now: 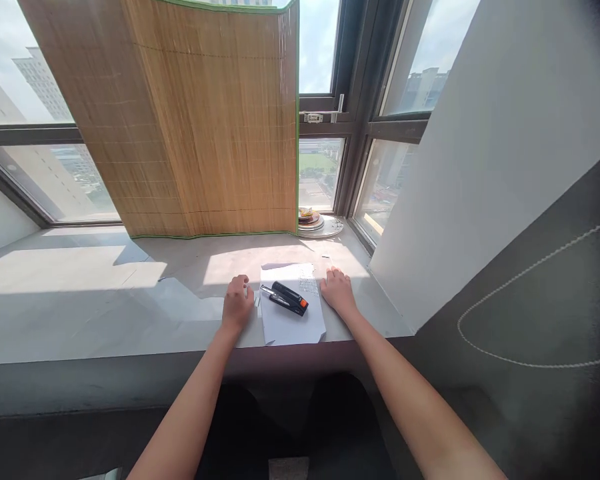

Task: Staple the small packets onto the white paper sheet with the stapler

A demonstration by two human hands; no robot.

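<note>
Grey window ledge (105,300) in sunlight, 1 bamboo blind (205,120) propped against the glass behind. 1 sheet of white paper (293,323) between the 2 hands, 1 black stapler (287,297) with an orange end lying on it, just right of the left fingertips. Left hand (237,301) loosely curled, empty, beside the paper's left edge. Right hand (337,290) flat, fingers relaxed, touching the paper's right edge. 1 stack of plates (313,220) well beyond the right fingers.

You sit at a grey stone window ledge (105,300) in a high-rise flat or office: tall dark-framed windows (350,120), woven bamboo blind (205,127), towers outside.
</note>
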